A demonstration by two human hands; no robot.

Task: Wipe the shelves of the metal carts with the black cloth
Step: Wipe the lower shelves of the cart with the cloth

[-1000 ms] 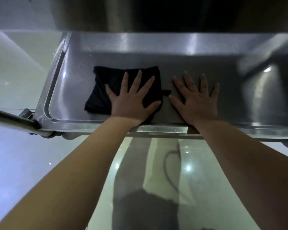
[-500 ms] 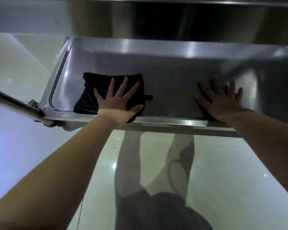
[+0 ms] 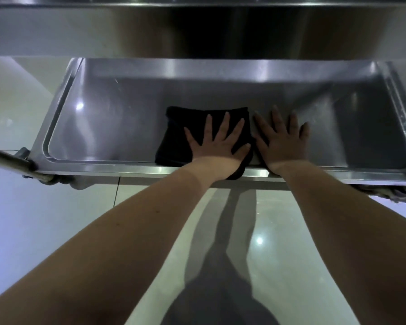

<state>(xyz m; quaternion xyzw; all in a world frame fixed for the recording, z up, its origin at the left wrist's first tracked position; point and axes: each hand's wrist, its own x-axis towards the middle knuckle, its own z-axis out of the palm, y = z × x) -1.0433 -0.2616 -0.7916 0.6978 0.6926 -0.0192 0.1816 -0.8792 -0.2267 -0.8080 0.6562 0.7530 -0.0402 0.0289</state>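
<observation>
Two hands lie flat, side by side, on the lower shelf (image 3: 117, 127) of a metal cart, a shallow steel tray with a raised rim and rounded corners. The left hand (image 3: 217, 144) presses down on the black cloth (image 3: 181, 137), its fingers (image 3: 225, 123) straight, spread apart and pointing toward the back wall of the tray; nothing is curled round the fabric. The right hand (image 3: 283, 143) rests directly on the bare steel just beside the cloth's right edge, its fingers likewise straight and fanned out, gripping nothing.

The cloth is folded into a rough rectangle and sits near the middle of the shelf, close to the front rim. Its long axis appears to run left to right, along the length of the tray, with its far edge about parallel to the back wall. Its near right corner droops over the front lip, under the left wrist.

Above, the underside of an upper shelf (image 3: 197, 1) crosses the top of the view. A metal handle bar (image 3: 7, 159) juts from the cart's near left corner. Below lies a glossy pale floor (image 3: 33, 231).
</observation>
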